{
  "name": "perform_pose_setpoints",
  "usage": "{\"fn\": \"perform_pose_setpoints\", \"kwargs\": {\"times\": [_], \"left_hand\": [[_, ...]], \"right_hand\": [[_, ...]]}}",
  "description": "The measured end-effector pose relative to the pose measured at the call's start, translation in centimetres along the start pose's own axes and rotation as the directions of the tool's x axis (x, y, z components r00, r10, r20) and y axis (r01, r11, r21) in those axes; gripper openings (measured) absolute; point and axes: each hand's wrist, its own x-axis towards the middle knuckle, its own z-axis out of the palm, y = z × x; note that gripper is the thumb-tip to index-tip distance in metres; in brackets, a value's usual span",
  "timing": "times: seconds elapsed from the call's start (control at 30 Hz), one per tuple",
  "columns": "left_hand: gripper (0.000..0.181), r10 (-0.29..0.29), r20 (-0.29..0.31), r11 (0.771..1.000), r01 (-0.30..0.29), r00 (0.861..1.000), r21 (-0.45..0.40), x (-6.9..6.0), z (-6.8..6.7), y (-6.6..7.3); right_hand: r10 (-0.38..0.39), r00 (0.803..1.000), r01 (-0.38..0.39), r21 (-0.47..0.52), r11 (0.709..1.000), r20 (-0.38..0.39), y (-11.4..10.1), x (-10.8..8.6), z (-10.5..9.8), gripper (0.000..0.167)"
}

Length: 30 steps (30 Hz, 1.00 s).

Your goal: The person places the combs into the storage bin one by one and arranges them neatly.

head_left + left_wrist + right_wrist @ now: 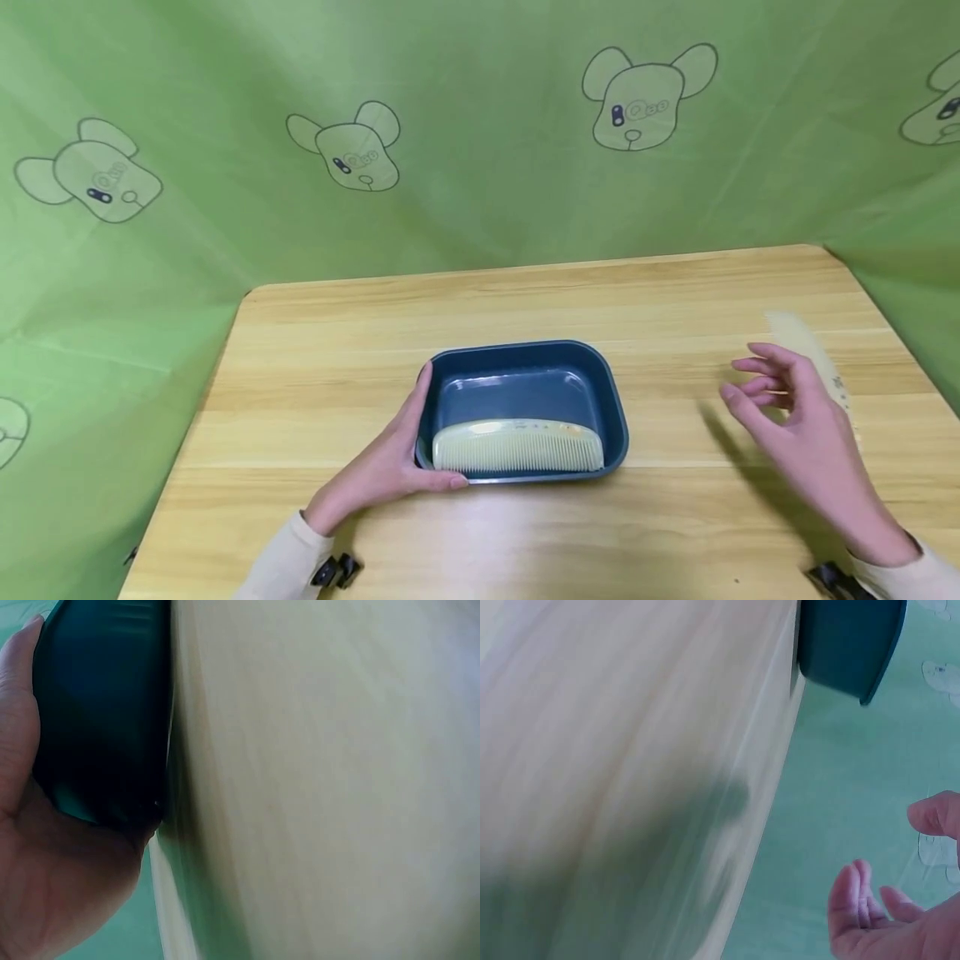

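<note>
A dark blue rectangular plastic basin [517, 395] sits on the table, with a pale cream comb [517, 447] lying along its near side, teeth toward me. My left hand [393, 460] grips the basin's left end, thumb along the near side; the left wrist view shows the palm [67, 877] against its outer wall [105, 712]. At the right, my right hand [802, 425] is raised over the table with loosely bent fingers and holds nothing. A second pale comb [797, 333] lies beyond and beside it, partly hidden by the hand. That comb does not show in the right wrist view.
The light wooden table [322, 367] bears everything. Green cloth [480, 167] with printed mouse-like heads hangs behind and at both sides. My right hand's shadow [667, 855] falls on the tabletop in the right wrist view.
</note>
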Motion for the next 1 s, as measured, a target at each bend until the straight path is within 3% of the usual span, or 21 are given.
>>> {"fn": "perform_pose_setpoints", "kwargs": {"times": [0.33,0.6,1.0], "left_hand": [[0.149,0.005,-0.002,1.000,-0.005,1.000,0.003,-0.1,0.0,-0.1],[0.148,0.002,-0.001,1.000,-0.002,1.000,-0.004,0.0,0.1,-0.2],[0.149,-0.002,-0.001,1.000,0.002,1.000,-0.010,-0.1,0.1,-0.1]], "right_hand": [[0.133,0.991,-0.131,-0.106,0.986,0.010,2.5,0.3,-2.4,0.072],[0.236,0.967,-0.215,-0.190,0.958,0.098,3.5,0.7,-4.2,0.088],[0.276,0.956,-0.250,-0.213,0.944,0.101,5.8,1.4,-5.1,0.107]]}}
